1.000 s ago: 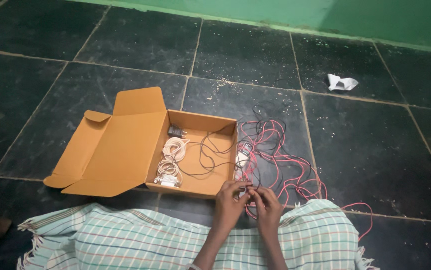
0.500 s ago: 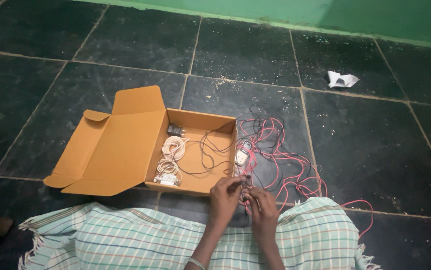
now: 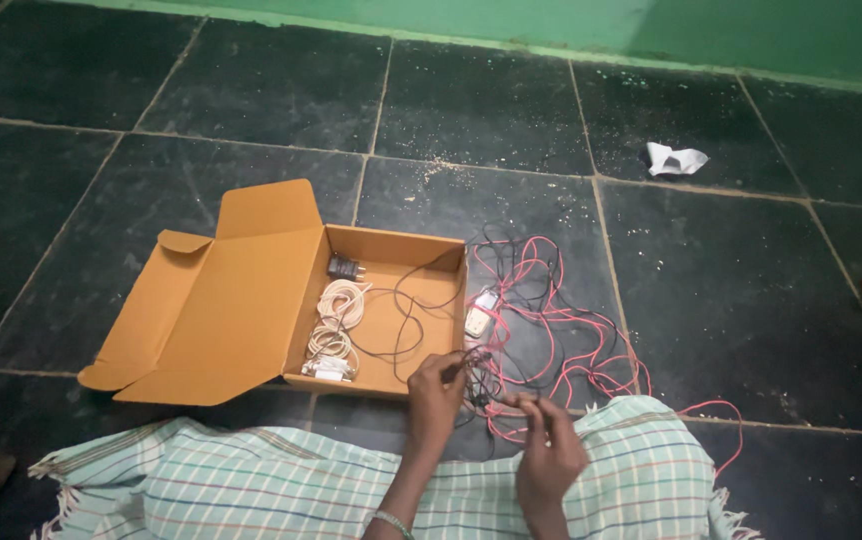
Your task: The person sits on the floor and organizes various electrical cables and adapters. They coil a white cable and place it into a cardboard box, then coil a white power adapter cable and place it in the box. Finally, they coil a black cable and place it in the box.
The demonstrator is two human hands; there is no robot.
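Hands have separated since a second ago: they were bunched together on the wires, now the left hand (image 3: 438,392) pinches a dark wire strand at the near right corner of the open cardboard box (image 3: 251,300), and the right hand (image 3: 549,452) pinches another strand over the checked cloth (image 3: 281,490). Red-and-black wire tangle (image 3: 551,320) lies on the floor tiles (image 3: 731,300), just beside the box's right wall. Looks like a strand being drawn out of the tangle.

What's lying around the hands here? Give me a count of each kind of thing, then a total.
Open cardboard box: 1
Coiled white cables inside the box: 2
Small black plug adapter in the box: 1
Tangle of red and black wires on the floor, pinched by the left hand and right hand: 1
Crumpled white paper: 1
Checked cloth: 1
Total: 7
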